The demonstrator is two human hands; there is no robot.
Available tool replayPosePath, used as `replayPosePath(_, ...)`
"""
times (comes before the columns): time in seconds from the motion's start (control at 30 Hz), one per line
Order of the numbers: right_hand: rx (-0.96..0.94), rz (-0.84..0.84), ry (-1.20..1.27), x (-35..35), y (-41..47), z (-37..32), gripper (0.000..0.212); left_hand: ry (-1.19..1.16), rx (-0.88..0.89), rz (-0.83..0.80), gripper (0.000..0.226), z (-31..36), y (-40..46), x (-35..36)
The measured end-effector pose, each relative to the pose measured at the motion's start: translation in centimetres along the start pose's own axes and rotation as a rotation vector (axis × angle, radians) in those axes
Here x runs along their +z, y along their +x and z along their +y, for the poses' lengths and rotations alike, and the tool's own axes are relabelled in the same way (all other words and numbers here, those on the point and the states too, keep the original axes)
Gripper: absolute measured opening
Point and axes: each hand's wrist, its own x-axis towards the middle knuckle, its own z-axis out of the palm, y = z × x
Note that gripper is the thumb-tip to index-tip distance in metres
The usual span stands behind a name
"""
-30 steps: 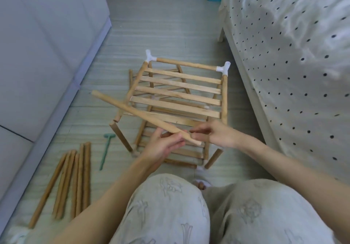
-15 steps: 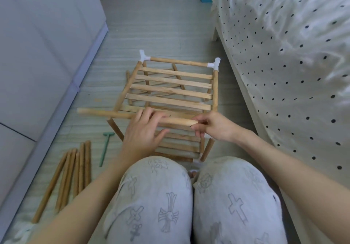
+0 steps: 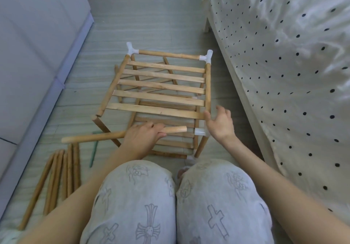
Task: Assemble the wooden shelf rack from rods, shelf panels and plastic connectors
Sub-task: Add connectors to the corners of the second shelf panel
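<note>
Left hand (image 3: 144, 136) curled round a loose rod (image 3: 94, 137), held level across the near end of the rack (image 3: 161, 96). Right hand (image 3: 219, 123) spread wide, fingers relaxed, gripping nothing, just beside the rack's near right corner and a white connector (image 3: 200, 131). Rack standing on the floor (image 3: 144, 22) between knees and bed (image 3: 284, 64). Spare rods (image 3: 62, 173) lying on the floor at left.
</note>
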Motion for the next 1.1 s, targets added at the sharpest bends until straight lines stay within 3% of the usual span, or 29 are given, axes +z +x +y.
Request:
replayPosePath(0.07, 0.204, -0.116, 0.233, 1.1, 0.0, 0.1, 0.043, -0.006, 0.006, -0.053, 0.042, 0.2, 0.5, 0.8)
replayPosePath(0.13, 0.218, -0.165, 0.382, 1.4, 0.3, 0.3, 0.025, -0.003, 0.029, -0.064, 0.041, 0.7, 1.0, 1.4)
replayPosePath(0.37, 0.097, -0.154, 0.317, 0.6, 1.2, 1.3, 0.031, -0.041, 0.076, -0.081, 0.045, 1.4, 2.1, 1.9)
replayPosePath(0.53, 0.044, -0.181, 0.302, -0.2, 2.0, 1.8, 0.033, -0.053, 0.129, -0.023, 0.071, 2.0, 2.5, 2.2)
replayPosePath(0.67, 0.016, -0.195, 0.298, 0.0, 2.1, 1.8, 0.035, -0.128, 0.166, -0.115, 0.044, 2.9, 3.2, 1.8)
replayPosePath(0.93, 0.114, -0.247, 0.629, 1.9, 2.5, 2.2, 0.031, -0.224, 0.209, -0.13, 0.031, 2.9, 3.9, 2.0)
replayPosePath(1.1, 0.108, -0.254, 0.68, 2.2, 2.8, 2.4, 0.024, -0.344, 0.18, -0.213, 0.021, 3.0, 5.1, 2.4)
